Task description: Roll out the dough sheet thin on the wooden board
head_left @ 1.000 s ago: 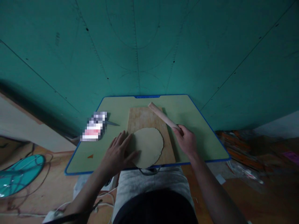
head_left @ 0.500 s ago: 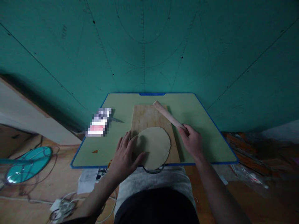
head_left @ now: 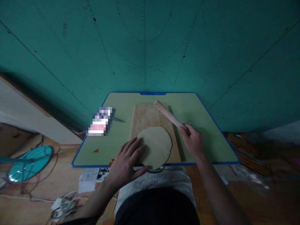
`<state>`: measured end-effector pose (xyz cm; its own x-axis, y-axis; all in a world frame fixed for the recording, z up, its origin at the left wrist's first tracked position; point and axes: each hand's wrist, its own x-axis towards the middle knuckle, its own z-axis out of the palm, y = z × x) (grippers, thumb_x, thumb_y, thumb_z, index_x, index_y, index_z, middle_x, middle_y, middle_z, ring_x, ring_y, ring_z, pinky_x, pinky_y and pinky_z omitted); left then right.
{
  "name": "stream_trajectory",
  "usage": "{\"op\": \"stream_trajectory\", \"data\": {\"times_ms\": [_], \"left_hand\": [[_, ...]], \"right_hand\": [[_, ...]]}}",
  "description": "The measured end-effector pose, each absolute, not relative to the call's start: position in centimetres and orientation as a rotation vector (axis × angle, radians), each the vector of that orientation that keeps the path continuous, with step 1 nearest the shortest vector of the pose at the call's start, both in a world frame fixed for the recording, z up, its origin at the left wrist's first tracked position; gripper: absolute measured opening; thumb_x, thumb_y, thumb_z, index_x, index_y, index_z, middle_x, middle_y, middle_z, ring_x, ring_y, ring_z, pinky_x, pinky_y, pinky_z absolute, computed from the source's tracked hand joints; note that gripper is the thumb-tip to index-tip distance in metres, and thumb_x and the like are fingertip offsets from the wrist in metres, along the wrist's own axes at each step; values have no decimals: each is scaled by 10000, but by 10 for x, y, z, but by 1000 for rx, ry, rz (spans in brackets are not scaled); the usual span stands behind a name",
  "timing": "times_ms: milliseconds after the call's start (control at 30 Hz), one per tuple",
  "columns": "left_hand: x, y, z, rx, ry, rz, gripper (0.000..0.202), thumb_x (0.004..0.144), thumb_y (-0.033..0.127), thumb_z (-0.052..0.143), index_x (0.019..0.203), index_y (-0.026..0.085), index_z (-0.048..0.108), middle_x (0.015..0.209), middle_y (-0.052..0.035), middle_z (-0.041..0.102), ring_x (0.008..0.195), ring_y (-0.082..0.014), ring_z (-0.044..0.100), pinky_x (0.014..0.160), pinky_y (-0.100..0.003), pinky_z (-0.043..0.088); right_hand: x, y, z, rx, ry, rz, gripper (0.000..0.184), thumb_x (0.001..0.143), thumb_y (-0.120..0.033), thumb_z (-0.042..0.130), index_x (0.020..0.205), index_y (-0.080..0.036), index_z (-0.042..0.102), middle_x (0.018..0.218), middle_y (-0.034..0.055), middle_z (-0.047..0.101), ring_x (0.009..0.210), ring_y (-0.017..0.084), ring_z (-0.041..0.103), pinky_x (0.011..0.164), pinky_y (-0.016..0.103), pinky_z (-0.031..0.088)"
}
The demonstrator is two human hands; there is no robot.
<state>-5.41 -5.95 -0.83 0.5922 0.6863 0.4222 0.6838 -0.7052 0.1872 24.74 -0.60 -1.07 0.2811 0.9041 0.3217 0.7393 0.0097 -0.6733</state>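
A round, flat sheet of dough (head_left: 156, 147) lies on a wooden cutting board (head_left: 150, 115), its near edge reaching over the board's front handle. Spread over the dough's left edge, my left hand (head_left: 127, 161) has its fingers stretched out; whether it presses down I cannot tell. My right hand (head_left: 192, 139) is wrapped round the near end of a wooden rolling pin (head_left: 170, 117). The pin slants up and left, its far end over the back of the board. The right hand is beyond the board's right edge.
The board rests on a small pale green table (head_left: 199, 109) with a blue rim. A knife blade (head_left: 118, 119) shows beside a pixelated item (head_left: 99, 122) at left. An orange scrap (head_left: 96, 150) lies nearer. A green wall (head_left: 145, 47) stands behind; a power strip (head_left: 63, 206) and cables are on the floor.
My left hand has shifted down and slightly toward me along the dough's left edge, its fingers now lying flatter. The right hand and rolling pin look nearly unmoved.
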Motion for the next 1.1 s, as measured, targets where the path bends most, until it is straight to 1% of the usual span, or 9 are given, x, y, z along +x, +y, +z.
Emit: {"op": "stream_trajectory", "data": {"times_ms": [100, 167, 267, 400, 567, 767, 833, 1000, 1100], "left_hand": [[-54, -61, -7, 2801, 1192, 743, 640, 851, 560, 651, 1345, 172, 530, 1461, -200, 507, 1405, -369, 403, 1084, -563, 425], [-53, -62, -6, 2813, 1170, 748, 591, 849, 561, 662, 1314, 210, 565, 1458, -170, 523, 1419, -361, 388, 1112, -572, 391], [-47, -64, -1, 2828, 1090, 716, 388, 896, 438, 657, 1233, 249, 621, 1413, -110, 583, 1421, -309, 403, 1138, -549, 369], [-38, -60, 8, 2848, 871, 678, 239, 960, 319, 581, 1170, 223, 642, 1339, -87, 648, 1332, -237, 524, 1079, -449, 462], [-34, -51, 23, 2909, 752, 514, 332, 956, 431, 574, 1185, 198, 638, 1321, -107, 661, 1269, -273, 586, 1019, -463, 519], [-36, -48, 32, 2928, 724, 404, 229, 986, 282, 511, 1153, 212, 651, 1370, -81, 633, 1295, -226, 572, 1087, -424, 483], [-37, -46, 32, 2907, 724, 360, 264, 966, 283, 542, 1204, 213, 633, 1400, -88, 610, 1315, -227, 554, 1118, -434, 455], [-38, -40, 26, 2859, 702, 364, 510, 917, 269, 590, 1413, 202, 489, 1507, -124, 493, 1413, -247, 439, 1172, -481, 375], [-34, -40, 21, 2904, 725, 382, 482, 924, 272, 593, 1388, 180, 501, 1488, -136, 515, 1395, -268, 460, 1154, -497, 389]], "right_hand": [[248, -5, -12, -1762, -1490, 262, 633, 862, -715, 432, 972, -167, 730, 741, 93, 714, 651, 218, 624, 591, 290, 395], [248, -5, -12, -1756, -1496, 268, 628, 864, -714, 433, 965, -170, 729, 748, 93, 718, 661, 221, 630, 589, 289, 394], [248, -5, -12, -1750, -1507, 270, 623, 864, -714, 433, 957, -174, 728, 754, 96, 722, 674, 227, 638, 593, 290, 398], [248, -5, -12, -1761, -1497, 269, 612, 867, -703, 432, 972, -177, 727, 752, 90, 722, 660, 223, 630, 596, 293, 397], [247, -5, -10, -1768, -1504, 276, 625, 864, -706, 424, 960, -168, 727, 712, 82, 701, 608, 205, 595, 574, 292, 372], [246, -6, -8, -1765, -1492, 265, 621, 857, -707, 429, 953, -172, 729, 716, 84, 701, 632, 212, 608, 577, 289, 378], [245, -6, -8, -1756, -1496, 271, 599, 860, -691, 438, 933, -172, 728, 722, 85, 699, 643, 212, 614, 578, 286, 381], [246, -6, -9, -1735, -1503, 262, 573, 864, -670, 451, 938, -173, 727, 697, 68, 690, 605, 192, 589, 572, 277, 371], [247, -5, -11, -1742, -1499, 249, 587, 862, -682, 445, 929, -172, 728, 678, 63, 687, 577, 186, 572, 559, 275, 357]]}}
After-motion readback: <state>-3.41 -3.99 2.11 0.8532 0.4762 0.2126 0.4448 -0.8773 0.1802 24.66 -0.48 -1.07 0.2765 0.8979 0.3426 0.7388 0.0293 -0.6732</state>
